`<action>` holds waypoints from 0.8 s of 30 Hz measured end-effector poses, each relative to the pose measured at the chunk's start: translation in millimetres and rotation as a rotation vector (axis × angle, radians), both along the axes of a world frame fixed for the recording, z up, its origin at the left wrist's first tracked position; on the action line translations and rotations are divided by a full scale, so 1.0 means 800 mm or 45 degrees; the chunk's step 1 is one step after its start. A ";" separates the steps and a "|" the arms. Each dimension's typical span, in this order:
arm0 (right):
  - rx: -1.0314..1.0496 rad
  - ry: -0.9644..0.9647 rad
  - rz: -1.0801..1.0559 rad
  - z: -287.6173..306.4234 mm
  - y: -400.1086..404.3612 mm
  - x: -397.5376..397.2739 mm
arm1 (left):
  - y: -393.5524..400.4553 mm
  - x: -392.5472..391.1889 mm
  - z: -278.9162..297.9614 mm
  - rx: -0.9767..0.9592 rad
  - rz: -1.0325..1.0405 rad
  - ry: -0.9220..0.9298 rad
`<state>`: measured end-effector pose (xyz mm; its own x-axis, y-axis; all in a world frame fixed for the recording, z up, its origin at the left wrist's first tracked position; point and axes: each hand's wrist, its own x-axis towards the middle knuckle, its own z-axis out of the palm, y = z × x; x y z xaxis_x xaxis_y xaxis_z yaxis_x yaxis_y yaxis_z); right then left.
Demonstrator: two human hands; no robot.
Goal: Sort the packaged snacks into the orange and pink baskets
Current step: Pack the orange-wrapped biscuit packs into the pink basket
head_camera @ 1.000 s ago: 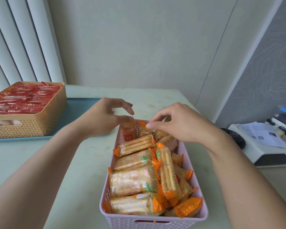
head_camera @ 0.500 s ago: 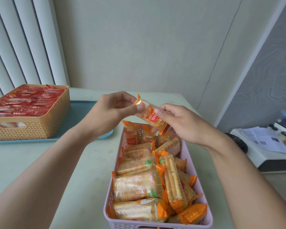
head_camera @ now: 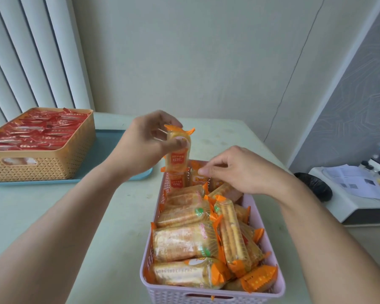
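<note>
Pale plain wall (head_camera: 184,62), white vertical blinds (head_camera: 31,58) at left, pale green table (head_camera: 53,216) beneath.

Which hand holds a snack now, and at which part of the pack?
The left hand pinches one orange snack pack near its top end. The right hand holds nothing visible.

We find near-right basket (head_camera: 279,288) holding snacks (head_camera: 184,242) | far-left basket (head_camera: 42,167) on tray (head_camera: 110,148) | both on table (head_camera: 64,216)
</note>
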<state>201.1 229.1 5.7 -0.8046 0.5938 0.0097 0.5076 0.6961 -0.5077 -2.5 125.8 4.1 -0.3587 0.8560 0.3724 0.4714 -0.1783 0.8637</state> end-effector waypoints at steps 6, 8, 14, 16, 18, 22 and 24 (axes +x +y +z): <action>0.078 -0.441 0.162 -0.017 -0.018 -0.018 | -0.003 0.008 -0.004 -0.196 -0.137 0.282; 0.106 -0.570 0.208 -0.015 -0.022 -0.019 | -0.001 0.009 -0.007 -0.193 -0.089 0.278; 0.195 -0.734 0.295 -0.017 -0.021 -0.019 | 0.005 0.004 -0.022 -0.447 0.026 0.689; 0.182 -0.782 0.277 -0.019 -0.025 -0.023 | 0.008 0.006 -0.028 -0.468 0.032 0.744; 0.147 -0.802 0.272 -0.017 -0.030 -0.025 | 0.010 0.008 -0.031 -0.493 0.057 0.708; 0.089 -0.523 0.187 -0.010 -0.028 -0.019 | 0.012 0.006 -0.033 -0.508 0.077 0.610; 0.053 -0.309 0.107 -0.001 -0.028 -0.013 | 0.011 0.001 -0.034 -0.492 0.042 0.610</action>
